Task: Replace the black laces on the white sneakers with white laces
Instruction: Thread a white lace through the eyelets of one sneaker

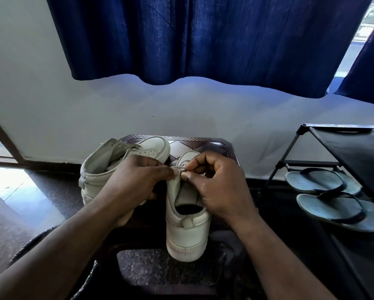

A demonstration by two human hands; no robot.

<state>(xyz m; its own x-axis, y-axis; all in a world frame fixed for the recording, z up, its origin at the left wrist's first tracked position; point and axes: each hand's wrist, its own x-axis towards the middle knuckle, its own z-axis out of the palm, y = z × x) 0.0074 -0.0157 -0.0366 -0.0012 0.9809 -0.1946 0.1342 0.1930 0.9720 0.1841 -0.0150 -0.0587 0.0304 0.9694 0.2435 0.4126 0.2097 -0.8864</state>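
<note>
Two bare forearms (73, 245) come in from the bottom edge, so that's what sits closest. They meet at one spot: the left hand (136, 180) and the right hand (216, 187) both have thumb and forefinger pressed onto a short pale strip (178, 169), with the other fingers curled in. Honestly can't tell if that strip is a white lace or the top of the tongue; it's too small and the fingers cover most of it.

Count so far: two hands, two white sneakers. The near sneaker (186, 234) sits right under the pinch, heel toward the camera. It has a smooth leather-looking upper, a little pull tab at the back and a thick rubbery sole. The far sneaker (95, 169) is just left of the pinch and partly behind the left hand. Its collar looks soft and fabric-lined, and a row of small round eyelets shows along the edge.

Both stand on one dark glossy stool (203, 146), which has rounded corners and an embossed diamond pattern on top.

Well off to the right of the pinch there's one black shoe rack (344, 146) with thin tube legs and a fabric shelf, holding two blue-grey flip-flops (337, 213) with dark straps. Above and beyond the pinch, blue curtain (203, 40) hangs against a plain white wall (116, 115).
</note>
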